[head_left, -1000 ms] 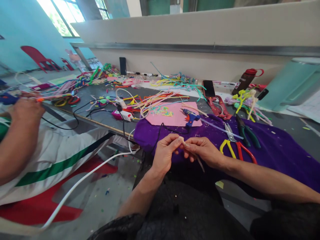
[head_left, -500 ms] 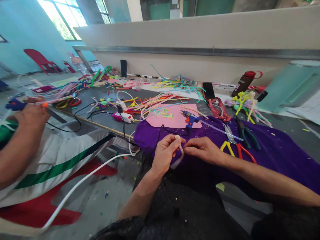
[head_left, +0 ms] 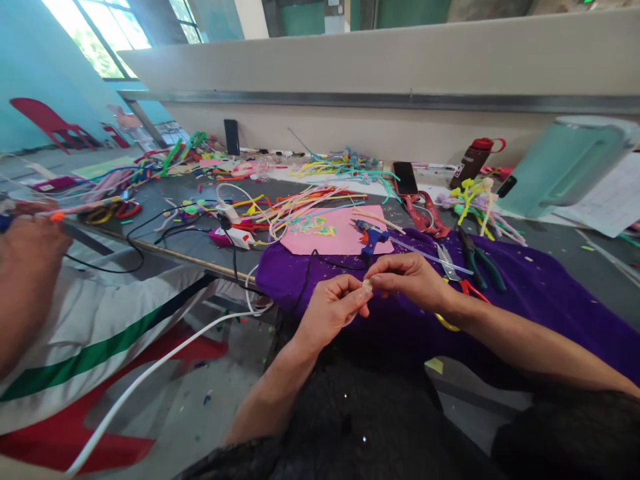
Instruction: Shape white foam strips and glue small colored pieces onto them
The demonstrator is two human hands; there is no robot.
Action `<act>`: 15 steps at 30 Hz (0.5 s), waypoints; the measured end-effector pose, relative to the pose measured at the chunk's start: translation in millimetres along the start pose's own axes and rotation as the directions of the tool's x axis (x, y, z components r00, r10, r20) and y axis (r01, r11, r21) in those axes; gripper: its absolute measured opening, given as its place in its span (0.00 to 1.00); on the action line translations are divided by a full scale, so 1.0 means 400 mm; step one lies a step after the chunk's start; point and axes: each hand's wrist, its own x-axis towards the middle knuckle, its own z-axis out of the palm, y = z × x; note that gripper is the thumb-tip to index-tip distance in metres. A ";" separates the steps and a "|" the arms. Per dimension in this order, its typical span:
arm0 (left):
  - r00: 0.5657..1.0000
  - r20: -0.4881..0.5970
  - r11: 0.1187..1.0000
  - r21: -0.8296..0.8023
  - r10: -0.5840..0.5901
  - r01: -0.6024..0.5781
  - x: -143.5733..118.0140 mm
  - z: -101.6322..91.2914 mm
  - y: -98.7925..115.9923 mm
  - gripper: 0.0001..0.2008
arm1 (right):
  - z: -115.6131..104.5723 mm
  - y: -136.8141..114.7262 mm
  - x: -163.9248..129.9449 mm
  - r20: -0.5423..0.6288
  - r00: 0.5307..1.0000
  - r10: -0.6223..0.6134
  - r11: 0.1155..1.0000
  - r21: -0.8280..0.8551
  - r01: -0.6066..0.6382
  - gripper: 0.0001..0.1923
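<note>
Fingertip handling of a small pale piece (head_left: 367, 285) at the near edge of the bench (head_left: 195, 185).
Hold the piece steady with the left hand (head_left: 330, 311), its thumb and fingers clamped on it; apply light, even pressure with the right hand (head_left: 411, 279), so that the soft-looking material is not flattened. The right fingers touch the piece; whether they are clamped on it cannot be told. Keep both hands over the purple cloth (head_left: 530, 307) draped across the near edge. The piece appears cream-coloured and lumpy; its finer form is too small to tell.
</note>
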 end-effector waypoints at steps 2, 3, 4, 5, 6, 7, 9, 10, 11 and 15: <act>1.000 -0.010 1.000 0.028 0.011 -0.011 -0.002 0.000 -0.002 0.12 | 0.001 0.000 -0.001 0.022 1.000 -0.011 1.000 -0.016 0.012 0.09; 1.000 -0.017 0.999 0.043 0.017 -0.016 -0.003 0.000 -0.004 0.12 | 0.002 0.000 -0.002 0.030 0.999 -0.014 1.000 -0.022 0.015 0.08; 0.999 -0.023 0.998 0.054 0.022 -0.020 -0.004 0.000 -0.006 0.13 | 0.005 0.001 -0.003 0.030 0.999 -0.016 1.000 -0.026 0.016 0.08; 0.999 -0.027 0.998 0.057 0.024 -0.023 -0.004 -0.001 -0.009 0.13 | 0.008 0.003 -0.003 0.024 1.000 -0.015 0.999 -0.029 0.016 0.07; 0.999 -0.031 0.998 0.051 0.025 -0.023 -0.004 -0.001 -0.013 0.13 | 0.013 0.006 -0.003 0.012 1.000 -0.016 0.999 -0.034 0.017 0.07; 0.999 -0.034 0.999 0.038 0.022 -0.021 -0.004 -0.001 -0.016 0.13 | 0.017 0.011 -0.002 -0.001 1.000 -0.016 0.999 -0.039 0.015 0.07; 0.999 -0.041 1.000 0.002 0.015 -0.015 -0.002 -0.003 -0.023 0.14 | 0.026 0.021 0.000 -0.028 1.000 -0.010 0.999 -0.033 0.009 0.07; 0.999 -0.043 1.000 -0.016 0.013 -0.014 0.000 -0.005 -0.025 0.13 | 0.029 0.026 0.002 -0.040 0.999 -0.004 1.000 -0.017 0.003 0.07; 0.999 -0.044 0.999 -0.032 0.013 -0.015 0.001 -0.006 -0.027 0.13 | 0.032 0.030 0.004 -0.052 0.999 0.002 1.000 0.008 -0.001 0.07; 1.000 -0.024 0.990 -0.144 -0.004 0.000 0.005 -0.013 -0.032 0.11 | 0.032 0.039 0.009 -0.094 0.995 0.021 0.995 0.099 -0.011 0.08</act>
